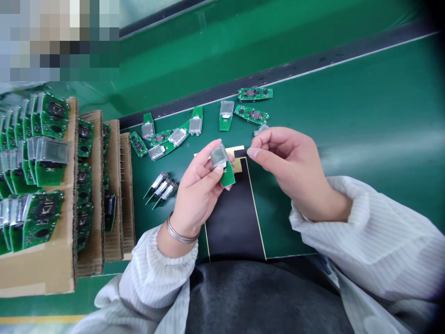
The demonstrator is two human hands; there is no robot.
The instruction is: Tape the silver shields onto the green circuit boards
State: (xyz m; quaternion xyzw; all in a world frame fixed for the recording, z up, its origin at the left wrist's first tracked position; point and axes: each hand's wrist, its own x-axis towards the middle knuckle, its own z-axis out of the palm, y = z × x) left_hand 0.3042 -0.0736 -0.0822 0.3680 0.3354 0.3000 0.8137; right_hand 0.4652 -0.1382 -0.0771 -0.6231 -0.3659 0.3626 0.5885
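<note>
In the middle of the view, my left hand (194, 192) grips a small green circuit board (228, 175) with a square grey display on its upper end. My thumb presses near the display's lower edge. To the right, my right hand (297, 160) is raised with thumb and forefinger pinched together, a short way from the board. Anything between those fingertips is too small to make out. Just behind the right fingers, another display (261, 130) is partly hidden.
Loose circuit boards (179, 136) lie across the back of the green table (365, 116). Several boards stand on edge (162, 188) left of my hand. Cardboard trays (73, 185) packed with boards fill the left side. A black mat (234, 222) lies in front of me.
</note>
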